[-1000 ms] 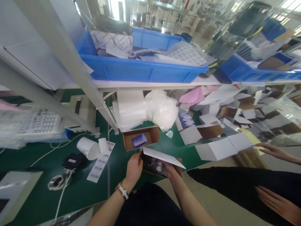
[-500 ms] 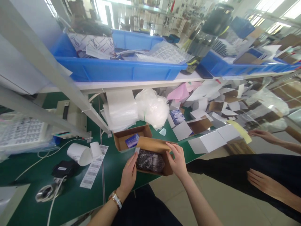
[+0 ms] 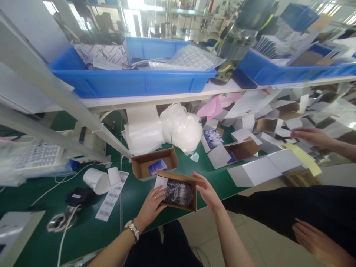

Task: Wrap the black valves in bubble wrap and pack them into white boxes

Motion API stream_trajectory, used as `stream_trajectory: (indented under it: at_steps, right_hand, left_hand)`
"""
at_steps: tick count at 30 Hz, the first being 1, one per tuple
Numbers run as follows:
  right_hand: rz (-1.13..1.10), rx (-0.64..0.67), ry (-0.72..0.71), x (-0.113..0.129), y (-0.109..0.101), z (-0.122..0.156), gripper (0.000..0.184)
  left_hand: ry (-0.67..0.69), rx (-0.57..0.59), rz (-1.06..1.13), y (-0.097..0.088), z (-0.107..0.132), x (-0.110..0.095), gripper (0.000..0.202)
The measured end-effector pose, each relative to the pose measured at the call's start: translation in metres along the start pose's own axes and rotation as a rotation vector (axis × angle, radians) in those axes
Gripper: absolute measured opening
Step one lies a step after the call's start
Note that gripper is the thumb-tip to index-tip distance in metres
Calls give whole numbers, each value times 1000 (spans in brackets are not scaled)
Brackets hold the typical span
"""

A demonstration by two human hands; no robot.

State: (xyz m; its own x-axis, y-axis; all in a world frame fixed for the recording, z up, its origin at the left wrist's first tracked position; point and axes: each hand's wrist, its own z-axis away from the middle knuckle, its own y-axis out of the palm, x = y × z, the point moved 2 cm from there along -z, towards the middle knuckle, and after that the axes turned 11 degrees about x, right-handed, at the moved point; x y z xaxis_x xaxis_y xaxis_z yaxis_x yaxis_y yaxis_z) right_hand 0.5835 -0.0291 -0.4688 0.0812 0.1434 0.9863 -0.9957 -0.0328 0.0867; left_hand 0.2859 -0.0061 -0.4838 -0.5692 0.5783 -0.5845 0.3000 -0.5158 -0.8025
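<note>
A cardboard box (image 3: pixel 191 180) with its top open sits near the front edge of the green table. Inside it lies a dark item wrapped in bubble wrap (image 3: pixel 180 193). My left hand (image 3: pixel 152 204) grips the box's left end, its fingers over a white end flap (image 3: pixel 161 182). At the right end, my right hand (image 3: pixel 206 189) holds the upper corner by the raised lid. Just behind stands a second open cardboard box (image 3: pixel 136 165) with a small blue-purple packet (image 3: pixel 157 167) in it.
A label strip (image 3: pixel 112 198), a white roll (image 3: pixel 96 181) and a black device (image 3: pixel 79 196) lie left. Behind are plastic bags (image 3: pixel 180 128) and a shelf with a blue bin (image 3: pixel 133 83). White boxes (image 3: pixel 258 174) and a co-worker's hand (image 3: pixel 314 137) are right.
The lid has swung up and back from over the box. My left fingers have moved onto the white end flap. The co-worker's hand at the right has reached farther back.
</note>
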Motion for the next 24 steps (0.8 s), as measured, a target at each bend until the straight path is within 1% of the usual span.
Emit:
stream_trajectory:
  at_steps: [1, 3, 4, 5, 6, 8, 9, 10, 11, 12, 13, 14, 15, 16, 17, 18, 20, 21, 22, 23, 24]
  right_hand:
    - [104, 72, -19, 3, 1, -7, 46]
    - [259, 139, -52, 9, 4, -18, 32]
    - [303, 148, -67, 12, 6, -19, 29]
    - [354, 172, -85, 15, 9, -16, 30]
    - [439, 230, -109, 19, 11, -8, 38]
    - [663, 415, -147, 24, 16, 18, 62]
    - [767, 510, -146, 25, 17, 34, 74]
    - [842, 584, -126, 25, 18, 49, 83]
    - [879, 625, -88, 24, 19, 61, 87]
    - [898, 629, -46, 23, 18, 68, 86]
    - [912, 610, -13, 22, 19, 71, 81]
    - [927, 579, 5, 21, 19, 70, 71]
    - [949, 542, 8, 21, 21, 64, 61]
    - [975, 504, 0, 22, 22, 56, 56]
    - [1003, 469, -10, 23, 23, 46, 60]
    - [1030, 448, -18, 26, 25, 36, 71]
    - [1076, 461, -37, 33, 26, 19, 100]
    - [1097, 478, -51, 37, 26, 14, 110]
    - [1118, 498, -71, 40, 26, 12, 114]
    - [1137, 513, -94, 43, 26, 11, 114]
    - [1155, 518, -116, 45, 27, 12, 114]
  left_hand:
    - [-1, -8, 0, 1, 0, -1, 42]
    - [-12, -27, 2, 3, -2, -4, 42]
    - [-33, -35, 7, 4, -3, -6, 41]
    - [-65, -44, 13, 6, -4, -7, 39]
    - [-104, -52, 23, 7, -4, -7, 36]
    - [-176, -80, 54, 6, 1, -7, 29]
    - [-182, -94, 71, 4, 5, -6, 25]
    - [-158, -106, 80, -1, 12, -5, 22]
    - [-126, -127, 80, -8, 19, -3, 21]
    - [-88, -152, 60, -18, 27, -1, 23]
    - [-73, -194, 23, -28, 33, 1, 29]
    - [-127, -284, -24, -40, 37, 4, 34]
    - [-174, -344, -76, -52, 38, 6, 33]
    - [-172, -340, -102, -61, 33, 7, 28]
    - [-138, -290, -125, -68, 24, 5, 22]
    - [-71, -189, -145, -73, 11, 2, 28]
    - [57, 73, -199, -75, -19, -6, 68]
    - [71, 189, -246, -74, -32, -9, 85]
    - [57, 282, -298, -71, -42, -9, 97]
    - [35, 343, -350, -67, -49, -7, 104]
    - [23, 375, -398, -62, -54, -3, 107]
